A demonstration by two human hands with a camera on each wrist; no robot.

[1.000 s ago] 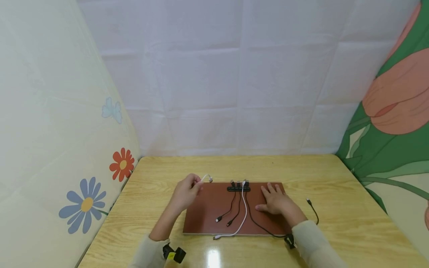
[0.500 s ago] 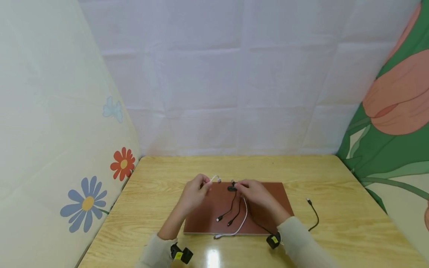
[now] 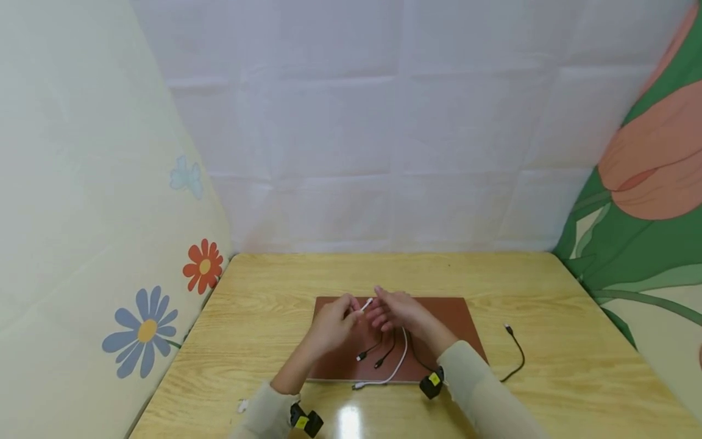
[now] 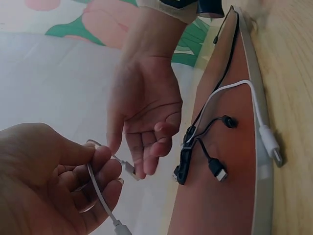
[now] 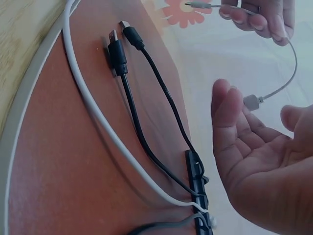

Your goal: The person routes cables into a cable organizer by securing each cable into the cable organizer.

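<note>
My left hand (image 3: pixel 331 326) pinches a thin white cable (image 4: pixel 100 193) between thumb and fingertips, over the left part of a reddish-brown board (image 3: pixel 340 360). One end of this cable loops over to a USB-type plug (image 5: pixel 252 102) beside my right fingertips; whether they touch it is unclear. My right hand (image 3: pixel 404 314) hovers over the board with loosely bent fingers and the thumb apart. A black cable holder (image 5: pixel 198 196) at the board's far edge carries two short black cables (image 5: pixel 137 112) and a thicker white cable (image 5: pixel 105 125); my right hand hides it in the head view.
Another black cable (image 3: pixel 518 360) reaches onto the wooden table right of the board. The thicker white cable's plug (image 3: pixel 359 385) hangs over the board's near edge. A small white piece (image 3: pixel 242 405) lies by the left sleeve. A white cloth (image 3: pixel 329 152) stands behind.
My right hand has lifted off the board's right side and moved left to the thin white cable's plug. My left hand has shifted right, still pinching that cable.
</note>
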